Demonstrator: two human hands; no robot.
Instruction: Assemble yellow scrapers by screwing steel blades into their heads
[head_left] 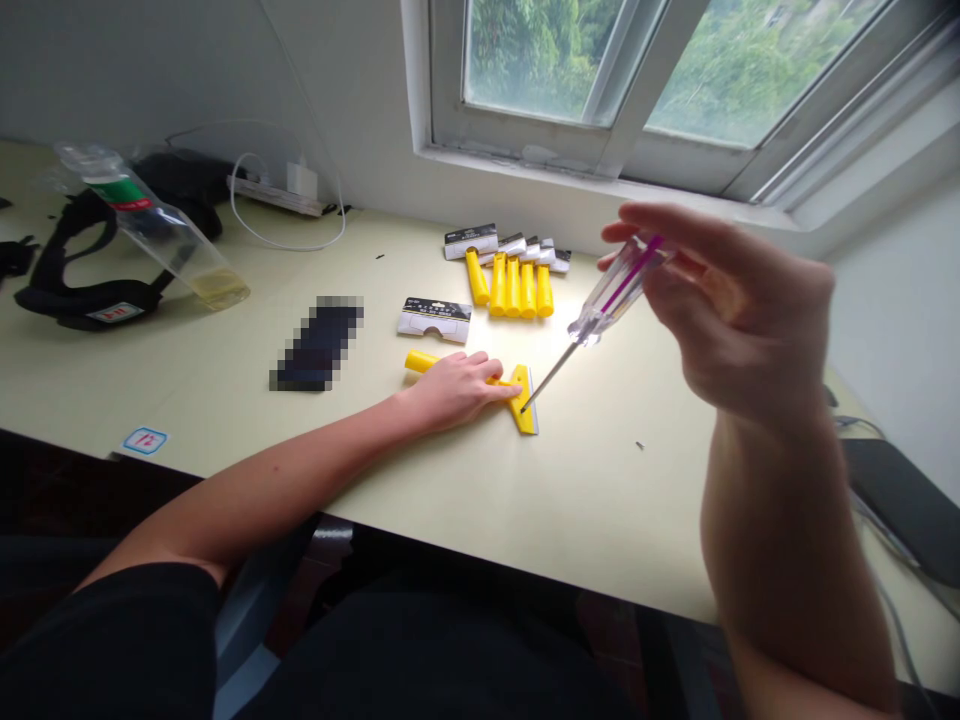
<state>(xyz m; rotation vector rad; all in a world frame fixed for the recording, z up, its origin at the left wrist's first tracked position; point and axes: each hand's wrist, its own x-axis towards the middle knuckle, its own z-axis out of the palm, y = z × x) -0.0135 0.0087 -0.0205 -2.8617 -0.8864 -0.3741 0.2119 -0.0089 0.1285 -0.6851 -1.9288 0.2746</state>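
Observation:
A yellow scraper (523, 388) lies on the table, its handle pointing left and its blade edge facing right. My left hand (463, 388) is closed around its handle, with the index finger against the head. Raised above the table at the right, my right hand (731, 310) grips the clear and purple handle of a screwdriver (611, 292). The screwdriver slants down to the left, and its tip meets the lower part of the scraper head. A black and white card (435, 318) lies behind my left hand.
Several yellow handles (513, 287) with cards lie near the window. A small screw (640, 445) is at the right. To the left are a pixelated dark object (319, 345), a leaning bottle (176, 240), a black headset strap (75, 300) and a power strip (277, 195).

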